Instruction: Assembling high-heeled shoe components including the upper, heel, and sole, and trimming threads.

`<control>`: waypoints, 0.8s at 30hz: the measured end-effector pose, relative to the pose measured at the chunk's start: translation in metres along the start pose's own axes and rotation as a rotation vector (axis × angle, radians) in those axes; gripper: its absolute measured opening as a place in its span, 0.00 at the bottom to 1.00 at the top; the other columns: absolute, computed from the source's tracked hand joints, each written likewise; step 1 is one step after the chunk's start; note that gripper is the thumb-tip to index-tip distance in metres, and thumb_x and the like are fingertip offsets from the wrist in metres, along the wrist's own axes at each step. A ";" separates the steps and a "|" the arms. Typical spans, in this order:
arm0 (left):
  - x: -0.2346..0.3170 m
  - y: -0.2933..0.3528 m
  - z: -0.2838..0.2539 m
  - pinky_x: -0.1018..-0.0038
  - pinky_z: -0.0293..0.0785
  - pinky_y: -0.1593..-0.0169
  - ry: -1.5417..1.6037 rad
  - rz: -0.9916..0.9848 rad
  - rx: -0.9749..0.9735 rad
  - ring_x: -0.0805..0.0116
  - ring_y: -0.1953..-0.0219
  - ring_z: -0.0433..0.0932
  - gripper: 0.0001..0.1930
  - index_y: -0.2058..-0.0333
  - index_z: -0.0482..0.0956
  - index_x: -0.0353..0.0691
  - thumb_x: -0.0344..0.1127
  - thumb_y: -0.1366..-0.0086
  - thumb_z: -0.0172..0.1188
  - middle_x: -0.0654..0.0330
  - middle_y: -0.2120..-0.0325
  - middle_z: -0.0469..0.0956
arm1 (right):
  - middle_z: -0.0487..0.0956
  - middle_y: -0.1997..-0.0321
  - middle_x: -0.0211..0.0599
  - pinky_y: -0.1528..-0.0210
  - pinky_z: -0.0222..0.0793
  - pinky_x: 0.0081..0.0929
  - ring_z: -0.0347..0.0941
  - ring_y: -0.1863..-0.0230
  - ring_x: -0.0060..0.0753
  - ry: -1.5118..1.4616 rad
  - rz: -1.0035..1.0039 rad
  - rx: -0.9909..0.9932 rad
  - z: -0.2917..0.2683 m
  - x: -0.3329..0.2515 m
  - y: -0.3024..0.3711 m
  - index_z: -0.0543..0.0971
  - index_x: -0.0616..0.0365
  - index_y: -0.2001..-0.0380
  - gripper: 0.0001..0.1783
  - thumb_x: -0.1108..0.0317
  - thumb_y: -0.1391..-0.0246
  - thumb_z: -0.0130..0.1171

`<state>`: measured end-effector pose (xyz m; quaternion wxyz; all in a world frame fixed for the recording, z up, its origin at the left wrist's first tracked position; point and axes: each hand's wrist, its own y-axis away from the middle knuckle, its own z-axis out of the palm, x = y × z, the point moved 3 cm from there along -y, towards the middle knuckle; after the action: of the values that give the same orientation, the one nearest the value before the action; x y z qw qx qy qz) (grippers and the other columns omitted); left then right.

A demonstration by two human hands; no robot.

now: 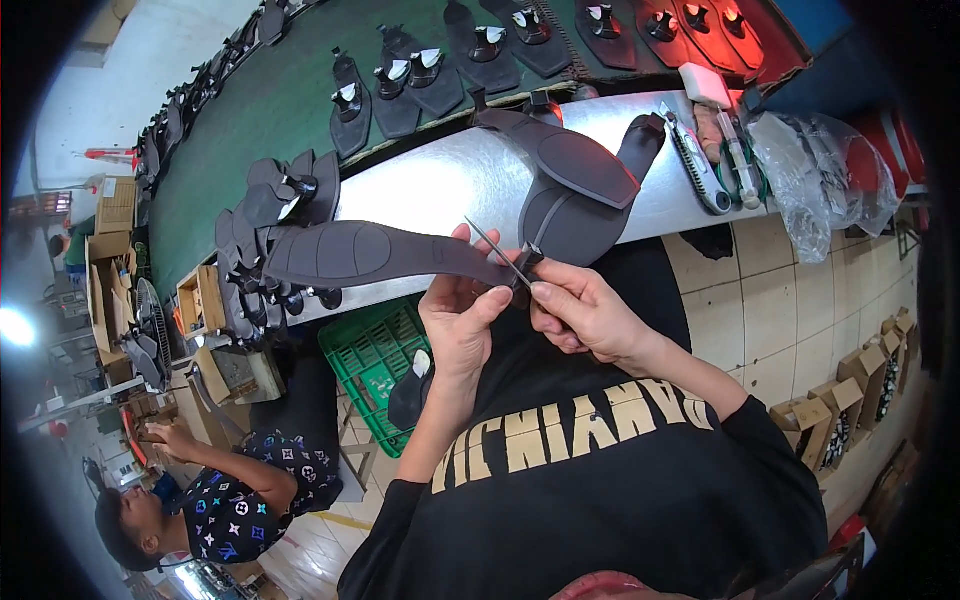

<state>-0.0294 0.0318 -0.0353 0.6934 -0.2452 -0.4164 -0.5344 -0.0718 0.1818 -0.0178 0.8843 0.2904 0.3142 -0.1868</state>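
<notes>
A long dark grey flap-shaped piece (360,250), broad and rounded at one end, stretches leftward from my hands over the metal bench. My left hand (462,325) is closed on its narrow end, thumb against the edge. A small black fitting (528,256) sits at that end, partly covered by fingers. My right hand (585,310) pinches a thin pointed metal tool (490,242), which slants up and left across the narrow end. Whether its tip touches the piece, I cannot tell. More dark grey flap pieces (580,165) lie overlapping just beyond my hands.
Several similar pieces rest on the green conveyor belt (250,150), others in a stack (290,195) at left. A utility knife (698,165), a syringe (738,160) and plastic bags (800,170) lie right. A green crate (375,365) stands below; another person (230,490) works at lower left.
</notes>
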 end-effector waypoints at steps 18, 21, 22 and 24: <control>0.253 -0.050 -0.207 0.69 0.79 0.59 -0.537 0.386 0.556 0.60 0.58 0.81 0.26 0.40 0.64 0.28 0.40 0.31 0.50 0.49 0.55 0.78 | 0.67 0.79 0.23 0.84 0.51 0.08 0.57 0.84 0.09 0.349 -0.362 0.270 -0.064 -0.072 -0.013 0.71 0.57 0.42 0.19 0.67 0.33 0.43; 0.290 -0.052 -0.275 0.69 0.69 0.44 -1.088 0.524 0.914 0.61 0.46 0.74 0.33 0.40 0.64 0.26 0.50 0.32 0.53 0.46 0.44 0.70 | 0.68 0.74 0.27 0.70 0.61 0.15 0.63 0.75 0.18 0.758 -0.597 0.511 -0.091 -0.087 -0.013 0.73 0.62 0.44 0.19 0.74 0.38 0.47; 0.292 -0.061 -0.255 0.68 0.67 0.42 -1.263 0.693 0.935 0.61 0.45 0.73 0.32 0.40 0.64 0.26 0.50 0.32 0.53 0.45 0.44 0.71 | 0.69 0.72 0.30 0.66 0.63 0.18 0.65 0.71 0.22 0.965 -0.747 0.605 -0.097 -0.092 -0.015 0.73 0.63 0.45 0.20 0.77 0.41 0.49; 0.267 -0.105 -0.192 0.69 0.68 0.42 -1.141 0.691 0.808 0.61 0.44 0.72 0.30 0.40 0.66 0.30 0.46 0.33 0.57 0.44 0.45 0.72 | 0.68 0.69 0.37 0.62 0.65 0.24 0.67 0.68 0.32 1.281 -0.905 0.729 -0.109 -0.103 -0.014 0.74 0.58 0.44 0.26 0.82 0.48 0.51</control>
<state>-0.0467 -0.2944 0.0752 0.5348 -0.3263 -0.7711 0.1138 -0.2031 0.2552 -0.0235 0.2293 0.4525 0.7578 -0.4104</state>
